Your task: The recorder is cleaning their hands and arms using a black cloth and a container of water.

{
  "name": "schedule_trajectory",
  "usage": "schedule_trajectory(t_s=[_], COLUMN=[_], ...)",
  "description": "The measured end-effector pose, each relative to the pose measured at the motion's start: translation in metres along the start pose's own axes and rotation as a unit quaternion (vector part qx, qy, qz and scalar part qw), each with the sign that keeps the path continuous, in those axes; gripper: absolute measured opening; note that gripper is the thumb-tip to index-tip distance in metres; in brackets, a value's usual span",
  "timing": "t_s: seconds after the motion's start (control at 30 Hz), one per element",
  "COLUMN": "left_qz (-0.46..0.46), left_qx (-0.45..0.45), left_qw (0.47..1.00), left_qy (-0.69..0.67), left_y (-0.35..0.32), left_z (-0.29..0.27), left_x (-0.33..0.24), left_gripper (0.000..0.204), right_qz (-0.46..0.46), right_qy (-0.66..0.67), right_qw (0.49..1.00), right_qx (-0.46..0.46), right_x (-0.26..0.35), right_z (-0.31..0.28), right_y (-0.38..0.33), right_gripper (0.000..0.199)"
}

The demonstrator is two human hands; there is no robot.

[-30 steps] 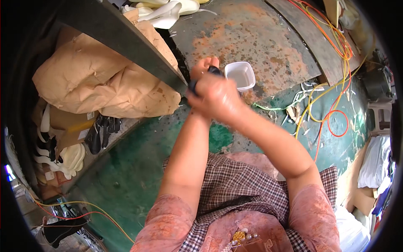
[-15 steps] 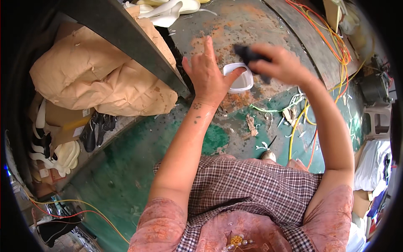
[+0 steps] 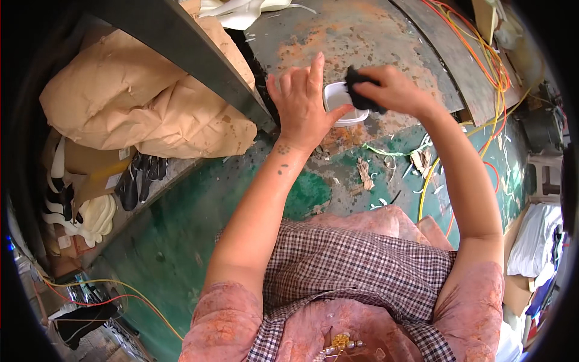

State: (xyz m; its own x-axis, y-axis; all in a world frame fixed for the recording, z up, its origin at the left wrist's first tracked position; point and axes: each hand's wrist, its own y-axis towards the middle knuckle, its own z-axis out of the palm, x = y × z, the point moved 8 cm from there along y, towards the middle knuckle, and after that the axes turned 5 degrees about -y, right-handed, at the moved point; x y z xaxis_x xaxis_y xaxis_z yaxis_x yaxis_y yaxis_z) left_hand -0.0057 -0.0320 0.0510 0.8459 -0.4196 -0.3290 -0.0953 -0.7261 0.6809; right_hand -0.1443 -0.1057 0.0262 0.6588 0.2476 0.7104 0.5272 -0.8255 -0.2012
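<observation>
A small white plastic tub (image 3: 336,95) stands on the worn, rust-stained board (image 3: 301,39). My left hand (image 3: 301,108) is beside it on the left, fingers stretched and apart, with the thumb reaching over the tub's near rim. Over the right side of the tub, my right hand (image 3: 398,90) is closed on a crumpled black cloth (image 3: 360,90). The cloth covers part of the tub's opening, so its contents there are hidden.
Brown paper (image 3: 151,96) lies bunched at left, behind a dark metal beam (image 3: 187,51). Orange and yellow cables (image 3: 497,84) run along the right. Scraps (image 3: 364,173) litter the green floor (image 3: 241,193). Black and cream-coloured pieces (image 3: 96,220) sit at lower left.
My right hand has brought the black cloth slightly down and left, from beside the tub to over its right side. My left hand's fingers have drawn closer together.
</observation>
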Motion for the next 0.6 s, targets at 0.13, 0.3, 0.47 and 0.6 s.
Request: schedule_trajectory(t_s=[0.13,0.3,0.47,0.6], left_qz=[0.007,-0.11,-0.217,-0.225], left_qx=[0.03,0.002,-0.048,-0.095], left_qw=[0.992,0.987,0.974,0.967], left_qy=[0.126,0.117,-0.036,-0.074], left_y=[0.002,-0.006,-0.007,-0.007], left_z=[0.016,0.016,0.008,0.003], left_x=[0.01,0.042,0.067,0.076], left_gripper=[0.087,0.058,0.062,0.085], right_qz=[-0.188,-0.096,-0.114,-0.144], right_qy=[-0.341,-0.394,-0.301,-0.34], right_qw=[0.914,0.908,0.929,0.918], right_qx=[-0.117,-0.105,-0.183,-0.147], right_x=[0.068,0.081,0.097,0.123], right_z=[0.047,0.071,0.07,0.081], right_y=[-0.014,0.002,-0.009,-0.033], right_gripper=[0.022,0.015,0.015,0.017])
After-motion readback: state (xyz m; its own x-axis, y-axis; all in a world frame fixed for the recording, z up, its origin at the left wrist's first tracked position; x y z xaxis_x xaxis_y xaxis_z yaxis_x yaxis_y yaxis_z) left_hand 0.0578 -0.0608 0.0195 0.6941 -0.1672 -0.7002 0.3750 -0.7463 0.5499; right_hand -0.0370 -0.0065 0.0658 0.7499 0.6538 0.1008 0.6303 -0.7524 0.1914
